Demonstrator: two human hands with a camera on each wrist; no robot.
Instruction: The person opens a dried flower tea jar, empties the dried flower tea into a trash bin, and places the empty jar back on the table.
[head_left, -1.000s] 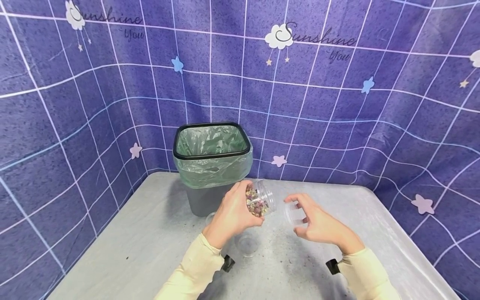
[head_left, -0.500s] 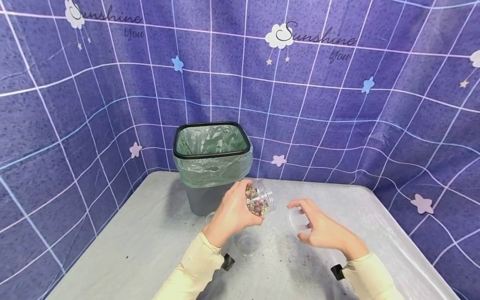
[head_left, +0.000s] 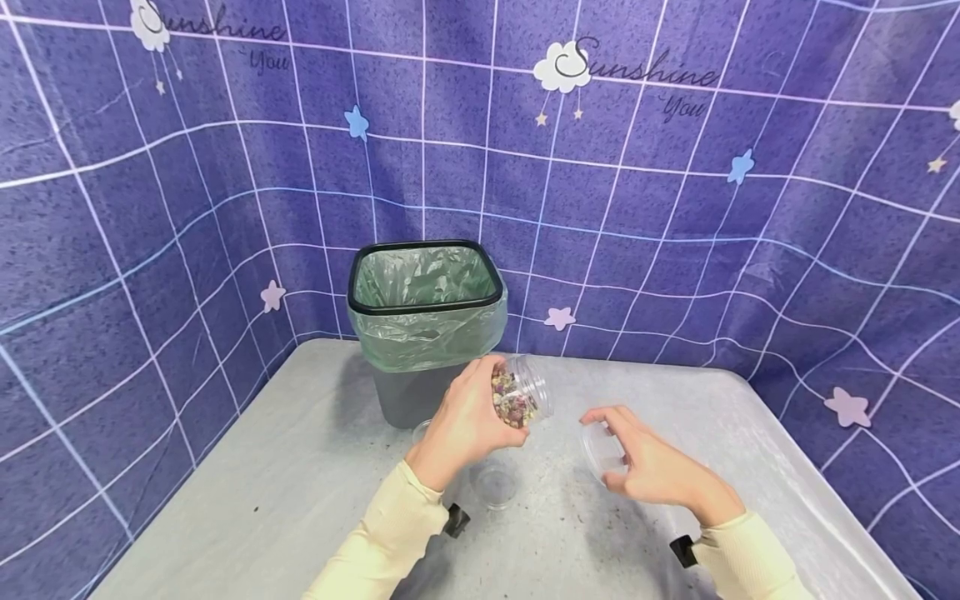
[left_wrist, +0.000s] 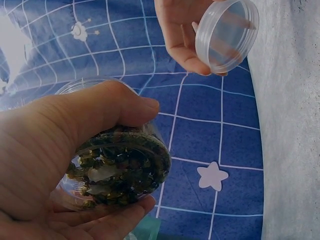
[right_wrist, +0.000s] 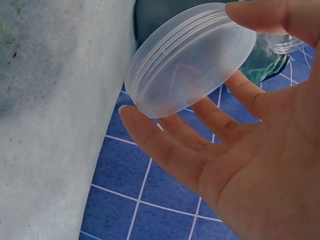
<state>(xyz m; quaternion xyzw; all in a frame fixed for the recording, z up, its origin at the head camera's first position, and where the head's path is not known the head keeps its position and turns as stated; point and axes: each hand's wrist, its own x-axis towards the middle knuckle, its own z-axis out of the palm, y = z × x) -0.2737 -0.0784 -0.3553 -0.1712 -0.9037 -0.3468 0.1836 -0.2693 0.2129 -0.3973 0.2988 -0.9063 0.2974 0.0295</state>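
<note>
My left hand [head_left: 467, 415] grips a clear plastic jar [head_left: 517, 393] part filled with bits that look like dried flowers. The jar is tilted, its threaded mouth toward the right. In the left wrist view, the thumb and fingers wrap the jar [left_wrist: 120, 167] and its contents show through the wall. Apart from the jar, to its right, my right hand [head_left: 651, 460] holds a translucent screw lid [head_left: 602, 450] by the rim. The right wrist view shows that lid [right_wrist: 190, 62] between thumb and fingertips, with its threaded inner side visible.
Behind my left hand stands a grey bin [head_left: 405, 387] with a black rim and green liner [head_left: 427, 333]. A clear round piece [head_left: 495, 487] lies on the grey table [head_left: 300, 492]. Another clear piece [head_left: 422, 430] is partly hidden by my left hand. Small crumbs dot the surface.
My right hand has drawn the lid slightly right and down, away from the jar's mouth. The left hand and jar stay nearly in place.
</note>
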